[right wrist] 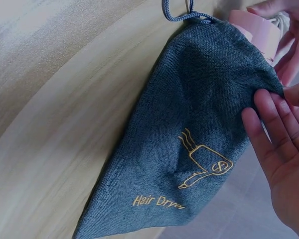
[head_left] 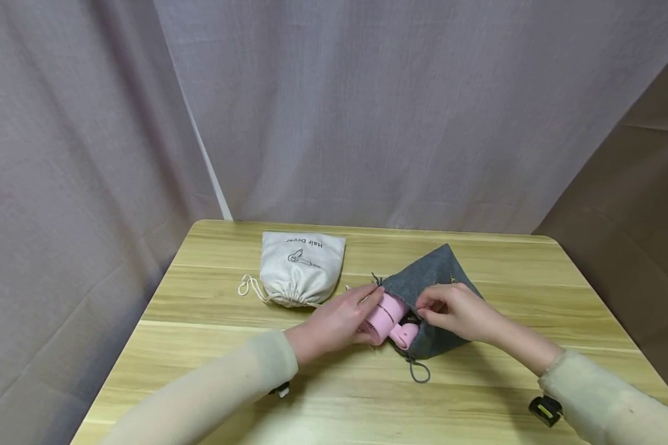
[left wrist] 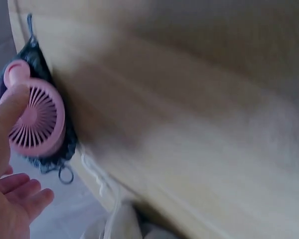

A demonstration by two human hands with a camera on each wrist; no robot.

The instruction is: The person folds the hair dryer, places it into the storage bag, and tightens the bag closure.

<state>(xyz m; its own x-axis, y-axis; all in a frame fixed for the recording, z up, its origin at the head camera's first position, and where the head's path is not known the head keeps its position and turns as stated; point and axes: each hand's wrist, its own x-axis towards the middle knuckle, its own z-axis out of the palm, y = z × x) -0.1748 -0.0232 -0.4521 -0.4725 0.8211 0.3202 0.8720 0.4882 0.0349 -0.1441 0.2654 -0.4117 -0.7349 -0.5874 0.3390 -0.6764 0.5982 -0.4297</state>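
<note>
A pink hair dryer [head_left: 384, 316] lies partly inside a dark grey drawstring bag [head_left: 427, 270], its round grille end and folded handle [head_left: 405, 335] showing at the mouth. My left hand [head_left: 336, 322] holds the grille end, thumb on the near side and fingers on the far side. In the left wrist view the thumb lies over the grille [left wrist: 37, 122]. My right hand [head_left: 458, 309] pinches the rim of the bag's mouth between thumb and fingers. The right wrist view shows yellow "Hair Dryer" lettering [right wrist: 157, 201] on the bag. The dryer's inner part is hidden by the cloth.
A white drawstring bag [head_left: 303, 269] printed "Hair Dryer" stands left of the dryer, its cord loop [head_left: 248, 285] on the wooden table [head_left: 211, 309]. A grey cord loop [head_left: 419, 372] hangs from the grey bag's near side. Curtains [head_left: 356, 111] rise behind the table.
</note>
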